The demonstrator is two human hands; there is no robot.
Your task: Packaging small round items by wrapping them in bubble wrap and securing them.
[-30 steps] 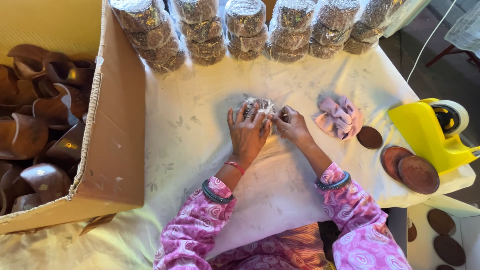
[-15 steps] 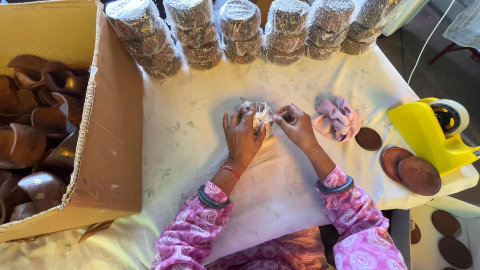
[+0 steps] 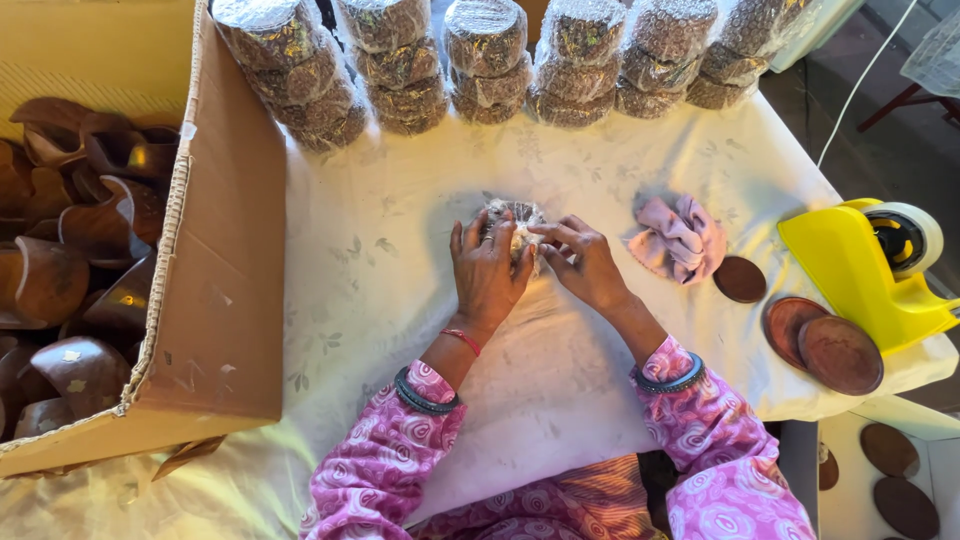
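Both hands meet at the middle of the white cloth [image 3: 600, 400] that covers the table, working on a small round bundle [image 3: 512, 216] wrapped in clear film. The left hand [image 3: 488, 268] lies over the near side of the bundle, fingers spread and pressed against it, holding it down. The right hand [image 3: 585, 262] comes in from the side with its fingertips pinched on the wrap at the bundle's top. By the look of it the step in hand is closing the wrap over the bundle; the next move seems to call for a firm hold with the left hand while the right pulls the loose film tight and flattens it. Across the far edge of the table stands a row of finished wrapped stacks [image 3: 480, 60]. To the left sits an open cardboard box [image 3: 225, 280] full of brown curved shells [image 3: 70, 260]. To the right of the hands lie a crumpled pink rag [image 3: 680, 238], a few brown discs [image 3: 820, 340] and a yellow tape dispenser [image 3: 860, 275]. Compared with half a second ago, the hands hold almost the same grip on the bundle, which has not moved from its place; the camera has shifted slightly, so the box shows less of its far side.
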